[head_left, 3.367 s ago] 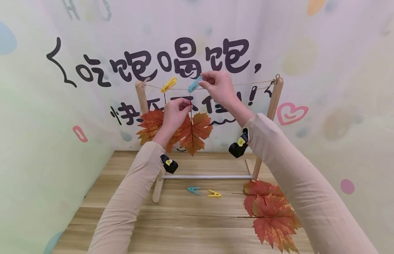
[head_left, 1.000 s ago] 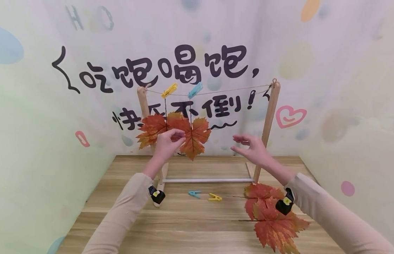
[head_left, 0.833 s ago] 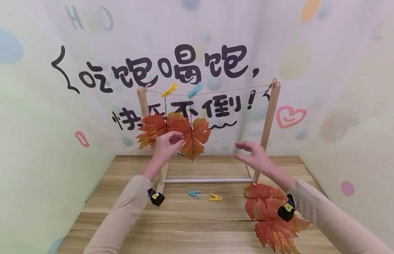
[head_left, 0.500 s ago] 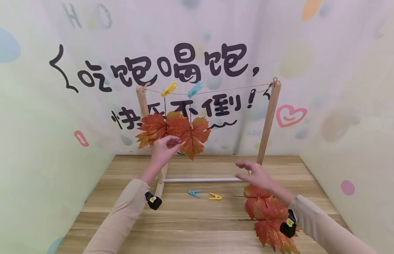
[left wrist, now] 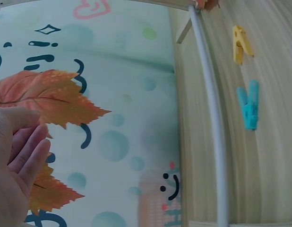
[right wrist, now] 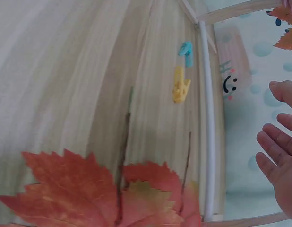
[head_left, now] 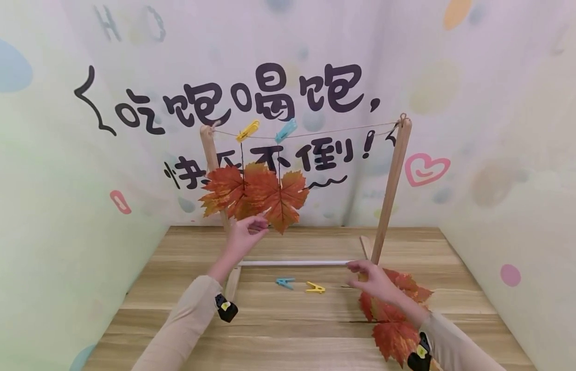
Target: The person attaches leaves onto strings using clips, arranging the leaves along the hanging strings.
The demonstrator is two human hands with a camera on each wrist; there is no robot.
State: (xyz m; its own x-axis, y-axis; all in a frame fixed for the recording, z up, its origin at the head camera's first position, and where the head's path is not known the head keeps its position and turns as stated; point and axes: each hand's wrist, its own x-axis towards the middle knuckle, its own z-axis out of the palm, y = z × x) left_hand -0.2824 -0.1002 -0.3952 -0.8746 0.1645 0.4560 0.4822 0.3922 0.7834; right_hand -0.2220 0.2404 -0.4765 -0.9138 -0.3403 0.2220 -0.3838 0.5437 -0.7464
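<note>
I see right grip [head_left: 374, 281] lower now, loose leaves [head_left: 393, 338] near it. Left grip [head_left: 246, 234] lower too, hung leaves [head_left: 283, 198] above. Both empty, fingers loose. Hanging looks half done.

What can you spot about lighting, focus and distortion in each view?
Head: light looks even, hanging leaves fairly crisp; left wrist: white bar bows, probably lens distortion, and the wall looks bluish; right wrist: hazy and soft, the yellow clothespin lacking sharp edges.
</note>
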